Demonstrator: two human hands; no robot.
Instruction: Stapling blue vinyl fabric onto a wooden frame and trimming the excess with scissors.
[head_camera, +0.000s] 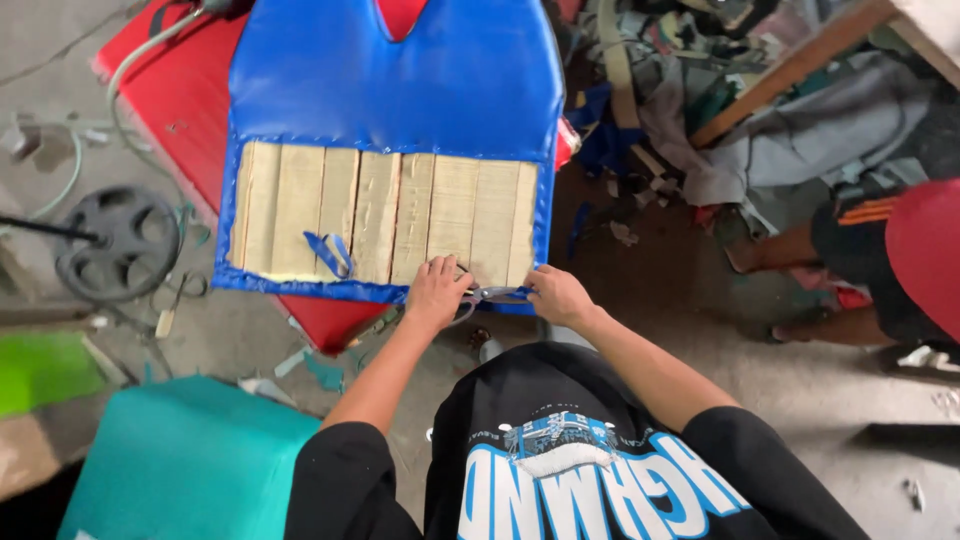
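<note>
A wooden plank panel (380, 215) lies before me, wrapped at its edges in blue vinyl (400, 80). My left hand (436, 290) presses on the near blue edge of the panel, fingers spread on the wood. My right hand (556, 293) grips the handles of scissors (492, 296), whose blades lie along the near blue edge between my hands. A loose strip of blue vinyl (330, 252) lies on the planks to the left.
A red padded mat (175, 90) lies under the panel. A teal cushion (185, 460) sits near left. A black wheel (120, 240) and hose are at left. Fabric scraps (700, 110) pile up at the back right, where another person's legs (800, 250) show.
</note>
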